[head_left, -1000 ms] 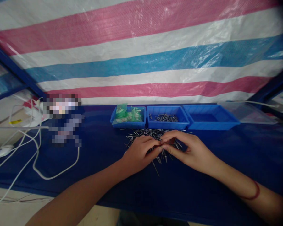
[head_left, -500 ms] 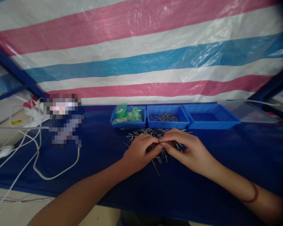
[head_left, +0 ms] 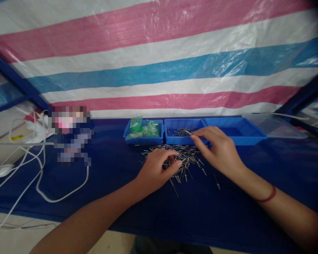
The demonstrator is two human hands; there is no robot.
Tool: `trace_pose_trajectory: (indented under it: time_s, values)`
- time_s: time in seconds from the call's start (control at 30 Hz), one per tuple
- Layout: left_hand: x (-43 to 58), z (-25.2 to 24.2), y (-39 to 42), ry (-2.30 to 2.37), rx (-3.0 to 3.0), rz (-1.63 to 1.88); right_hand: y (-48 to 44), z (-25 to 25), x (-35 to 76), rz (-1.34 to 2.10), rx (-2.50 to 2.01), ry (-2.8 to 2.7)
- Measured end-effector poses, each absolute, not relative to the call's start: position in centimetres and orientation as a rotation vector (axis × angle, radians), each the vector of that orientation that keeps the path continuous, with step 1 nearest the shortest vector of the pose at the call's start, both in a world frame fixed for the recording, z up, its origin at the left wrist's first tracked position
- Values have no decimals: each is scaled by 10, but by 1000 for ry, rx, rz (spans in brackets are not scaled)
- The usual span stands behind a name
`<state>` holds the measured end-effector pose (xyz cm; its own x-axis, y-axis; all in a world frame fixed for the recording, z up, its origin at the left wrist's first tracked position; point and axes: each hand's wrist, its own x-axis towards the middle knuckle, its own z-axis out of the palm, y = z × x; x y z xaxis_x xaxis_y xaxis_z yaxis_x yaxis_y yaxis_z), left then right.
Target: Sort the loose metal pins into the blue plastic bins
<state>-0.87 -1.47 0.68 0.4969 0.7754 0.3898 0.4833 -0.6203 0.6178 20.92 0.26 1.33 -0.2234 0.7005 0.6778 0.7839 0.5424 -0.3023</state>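
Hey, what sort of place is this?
Probably a makeshift small-parts sorting or assembly bench: loose metal pins heaped on a blue tabletop, blue bins holding more parts, and a striped tarp as the back wall.

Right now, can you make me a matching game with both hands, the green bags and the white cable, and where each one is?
1 left hand
2 right hand
3 green bags
4 white cable

A in the leftmost blue bin
B reaching to the middle blue bin
C on the loose pins
D on the cloth, far left

Pairs: 1-C, 2-B, 3-A, 4-D.
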Motion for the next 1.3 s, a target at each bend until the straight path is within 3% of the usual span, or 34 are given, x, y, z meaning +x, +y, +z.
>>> trace_pose_trajectory:
  time_s: [0.2,0.63,1.3]
  values:
    - [-10,4,-14,1010,2541,760,22,10,229,-412,-1466,-1978]
    - [-14,-1,-10,1060,2727,620,-10,12,216,302,-1097,-2573]
    - [-15,1,-12,1113,2729,528,-12,22,221,412,-1246,-2617]
